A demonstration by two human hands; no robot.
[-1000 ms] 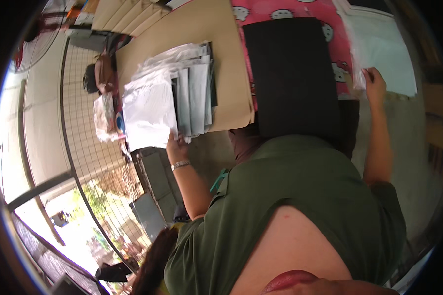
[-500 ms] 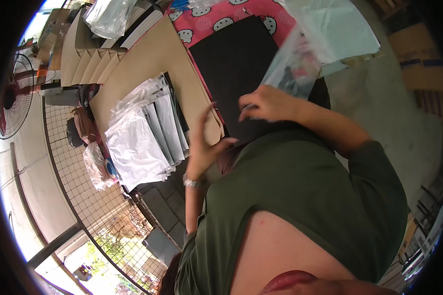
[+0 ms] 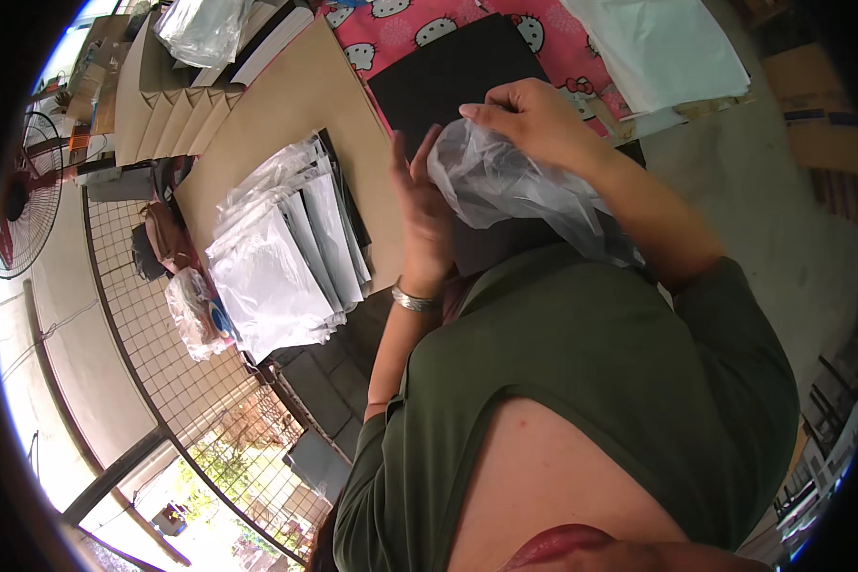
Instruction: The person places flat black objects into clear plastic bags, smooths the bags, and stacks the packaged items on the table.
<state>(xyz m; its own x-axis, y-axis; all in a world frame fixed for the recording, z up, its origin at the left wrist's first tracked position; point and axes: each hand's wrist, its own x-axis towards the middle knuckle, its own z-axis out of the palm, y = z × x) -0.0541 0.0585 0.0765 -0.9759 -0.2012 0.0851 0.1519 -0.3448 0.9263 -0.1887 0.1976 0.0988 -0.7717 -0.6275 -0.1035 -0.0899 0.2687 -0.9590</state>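
A crumpled clear plastic bag (image 3: 495,186) hangs from my right hand (image 3: 541,124), whose fingers pinch its upper edge. The bag spreads over a flat black board (image 3: 453,76) in front of my body and trails down toward my green top. My left hand (image 3: 423,214) is open, its fingers stretched upward beside the bag's left edge; part of that hand is hidden by the plastic, so I cannot tell whether it touches the bag. A metal bracelet circles my left wrist.
At the left, a stack of plastic-sleeved sheets (image 3: 267,272) lies on a brown board (image 3: 286,105). Whitish plastic bags (image 3: 662,52) lie on the pink patterned cloth (image 3: 567,57) at the far right. Folded brown cardboard (image 3: 171,119) and a fan (image 3: 24,195) stand at far left.
My right hand has moved up and away from me, and the plastic bag has swung from beyond it to in front of me. My left hand has moved right, up to the bag.
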